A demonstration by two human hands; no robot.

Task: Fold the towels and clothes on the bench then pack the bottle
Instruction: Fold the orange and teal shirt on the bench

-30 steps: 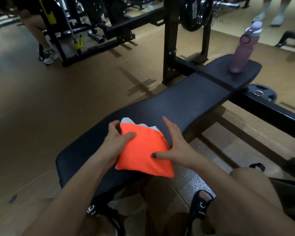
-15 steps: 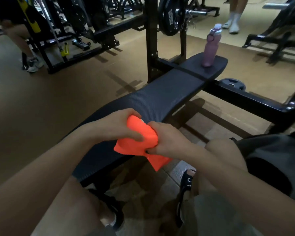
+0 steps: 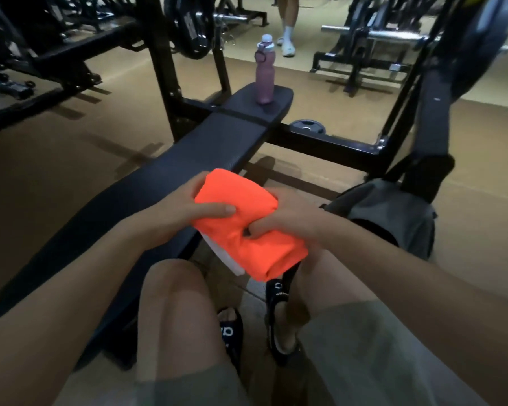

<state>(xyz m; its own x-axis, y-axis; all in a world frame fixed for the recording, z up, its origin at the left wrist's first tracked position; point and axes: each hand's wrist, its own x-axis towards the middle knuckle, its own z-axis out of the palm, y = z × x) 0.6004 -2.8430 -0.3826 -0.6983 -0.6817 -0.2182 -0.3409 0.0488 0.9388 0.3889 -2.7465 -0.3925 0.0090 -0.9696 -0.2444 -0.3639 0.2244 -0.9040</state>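
Note:
A folded orange cloth [image 3: 241, 212] with a white piece [image 3: 228, 259] showing under it is held in the air above my knees, off the right edge of the black bench [image 3: 165, 177]. My left hand [image 3: 185, 209] grips its left side, thumb on top. My right hand [image 3: 282, 221] grips its right side, thumb pressed into the fabric. A pink bottle [image 3: 265, 72] with a grey lid stands upright on the bench's far end pad. A grey-black bag [image 3: 393, 212] sits open on the floor to the right.
The rack's black uprights [image 3: 162, 65] and floor bar [image 3: 326, 142] surround the bench's far end. A weight plate [image 3: 307, 126] lies on the floor beyond the bar. A person's legs [image 3: 288, 24] stand at the back. Other gym machines fill the left and right background.
Both hands lifted the orange bundle off the bench and carried it rightward over my knees. The view swung right, bringing the bag into sight.

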